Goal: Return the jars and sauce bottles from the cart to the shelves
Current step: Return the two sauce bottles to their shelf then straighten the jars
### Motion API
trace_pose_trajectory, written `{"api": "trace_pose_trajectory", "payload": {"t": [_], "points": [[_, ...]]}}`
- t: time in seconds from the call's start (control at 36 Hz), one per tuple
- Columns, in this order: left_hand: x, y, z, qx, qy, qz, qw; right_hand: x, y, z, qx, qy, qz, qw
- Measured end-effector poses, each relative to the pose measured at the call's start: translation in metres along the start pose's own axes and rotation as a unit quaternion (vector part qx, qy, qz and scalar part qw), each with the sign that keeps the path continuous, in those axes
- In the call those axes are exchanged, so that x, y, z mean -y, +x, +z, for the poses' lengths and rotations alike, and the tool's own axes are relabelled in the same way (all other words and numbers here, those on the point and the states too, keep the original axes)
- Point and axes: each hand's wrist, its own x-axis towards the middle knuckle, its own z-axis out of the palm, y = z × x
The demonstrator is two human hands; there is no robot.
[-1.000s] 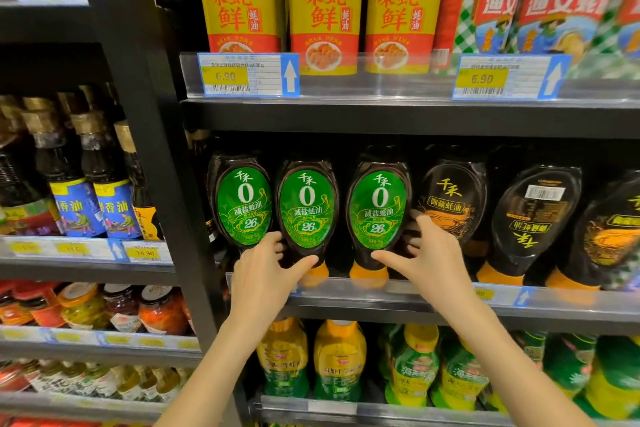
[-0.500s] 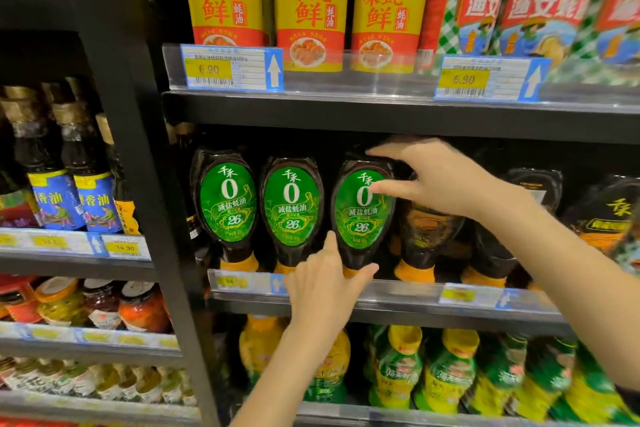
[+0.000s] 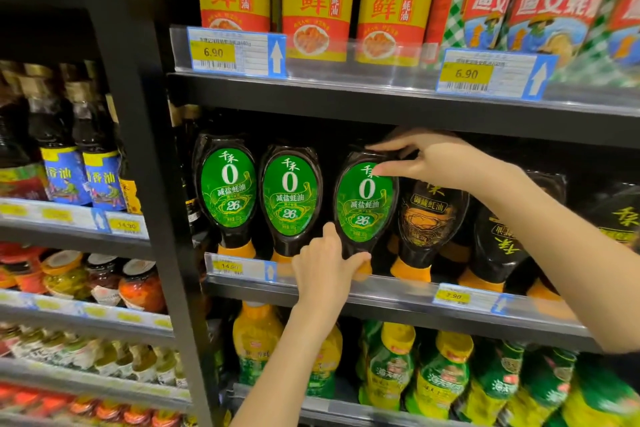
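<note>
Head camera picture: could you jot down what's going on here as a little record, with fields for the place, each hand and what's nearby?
place: shop shelving, middle shelf with upside-down squeeze bottles
bottle handled: third green-label bottle, orange cap down, tilted slightly
left hand: at the bottle's lower end, by the cap
right hand: on the bottle's top end, thumb on the label
neighbours: two matching green-label bottles to its left, dark gold-print bottle to its right
shelf above: yellow-label bottles

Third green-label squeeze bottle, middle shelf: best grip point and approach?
Grip the third green-label dark squeeze bottle from the open shelf front, at the narrow waist above its orange cap. It stands cap-down, neighbours close beside it, so the wide body offers little side access.
</note>
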Motion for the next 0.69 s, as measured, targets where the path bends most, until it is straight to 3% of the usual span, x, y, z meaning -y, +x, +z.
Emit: {"api": "trace_pose_trajectory", "payload": {"t": [0.5,0.58,0.69], "points": [[0.01,-0.001,-0.002,-0.002,-0.027,0.019,0.999,0.013,-0.008,0.005,-0.041,-0.067,0.025,0.997],[0.03,-0.008,-0.011,-0.058,-0.109,0.058,0.991,0.027,-0.012,0.014,-0.067,-0.164,-0.009,0.984],[0.067,-0.012,-0.033,-0.13,-0.264,0.088,0.951,0.05,-0.008,0.03,-0.088,-0.264,-0.087,0.956]]}}
